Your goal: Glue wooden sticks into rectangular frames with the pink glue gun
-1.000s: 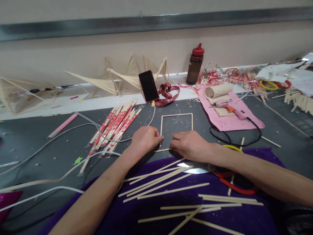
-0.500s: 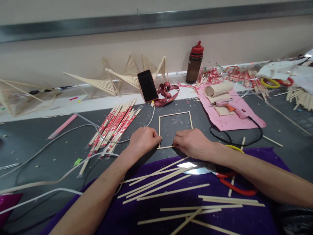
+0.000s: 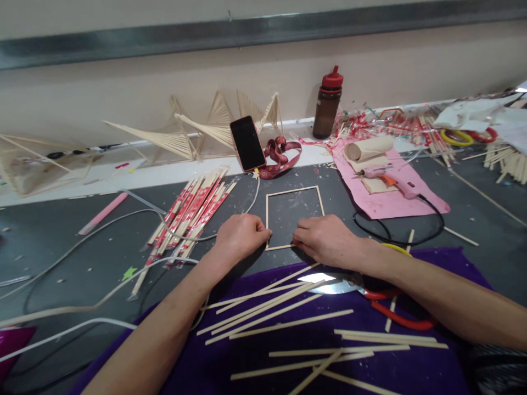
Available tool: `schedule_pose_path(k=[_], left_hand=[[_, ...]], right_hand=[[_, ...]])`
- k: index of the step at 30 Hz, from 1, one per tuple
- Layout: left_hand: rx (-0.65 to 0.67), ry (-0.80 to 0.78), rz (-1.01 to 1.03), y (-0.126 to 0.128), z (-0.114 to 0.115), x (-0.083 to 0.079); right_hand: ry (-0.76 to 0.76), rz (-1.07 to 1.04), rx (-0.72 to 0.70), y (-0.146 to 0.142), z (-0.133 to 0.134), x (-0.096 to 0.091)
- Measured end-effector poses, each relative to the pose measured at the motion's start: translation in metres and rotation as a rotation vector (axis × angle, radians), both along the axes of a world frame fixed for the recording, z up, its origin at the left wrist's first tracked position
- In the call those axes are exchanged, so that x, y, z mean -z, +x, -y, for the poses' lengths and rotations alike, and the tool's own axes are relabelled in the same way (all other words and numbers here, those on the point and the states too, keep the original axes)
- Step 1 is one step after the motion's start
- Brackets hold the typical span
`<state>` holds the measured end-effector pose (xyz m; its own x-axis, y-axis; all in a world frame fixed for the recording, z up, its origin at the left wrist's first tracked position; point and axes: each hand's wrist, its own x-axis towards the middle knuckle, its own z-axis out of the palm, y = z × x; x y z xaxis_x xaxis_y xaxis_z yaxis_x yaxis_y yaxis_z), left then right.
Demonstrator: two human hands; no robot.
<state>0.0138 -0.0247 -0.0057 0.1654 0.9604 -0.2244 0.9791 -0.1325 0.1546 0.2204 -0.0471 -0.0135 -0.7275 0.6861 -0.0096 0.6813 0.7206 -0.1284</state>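
Note:
A square frame of thin wooden sticks (image 3: 292, 190) lies flat on the grey table. My left hand (image 3: 241, 237) is closed at its left side, thumb and forefinger pinching the stick close to the near left corner. My right hand (image 3: 325, 237) is closed over the near right corner and hides it, its fingertips on the near stick. Just below, loose wooden sticks (image 3: 292, 325) are spread over a purple cloth (image 3: 197, 367). Scissors with red and yellow handles (image 3: 401, 316) lie partly under my right forearm.
Paper-wrapped chopsticks (image 3: 193, 206) lie to the left, crossed by white cables (image 3: 102, 299). At the right, a pink glue gun (image 3: 395, 178) rests on pink paper (image 3: 426, 204). A phone (image 3: 247, 144), a bottle (image 3: 328, 107) and a stick model (image 3: 164, 144) stand along the wall.
Both hands stay at the same corners of the stick frame. The whole view has shifted very slightly; nothing has been picked up or let go.

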Motion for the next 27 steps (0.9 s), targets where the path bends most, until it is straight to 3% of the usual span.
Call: schedule_pose_path(k=[4, 9, 13, 18, 27], left_hand=[[0.024, 0.010, -0.010, -0.002, 0.001, -0.001], [0.075, -0.023, 0.013, -0.014, 0.002, -0.014], [0.272, -0.142, 0.149, -0.021, 0.008, -0.024], [0.479, -0.115, 0.129, -0.018, 0.014, -0.022], [0.475, -0.079, 0.128, -0.017, 0.010, -0.013]], right_hand=[[0.001, -0.003, 0.006, 0.000, 0.000, -0.001], [-0.001, -0.017, 0.013, -0.001, 0.000, -0.001], [0.008, -0.034, 0.008, 0.000, 0.000, 0.000], [0.032, -0.048, 0.004, 0.001, -0.001, 0.002], [0.019, -0.028, 0.009, 0.001, -0.001, 0.001]])
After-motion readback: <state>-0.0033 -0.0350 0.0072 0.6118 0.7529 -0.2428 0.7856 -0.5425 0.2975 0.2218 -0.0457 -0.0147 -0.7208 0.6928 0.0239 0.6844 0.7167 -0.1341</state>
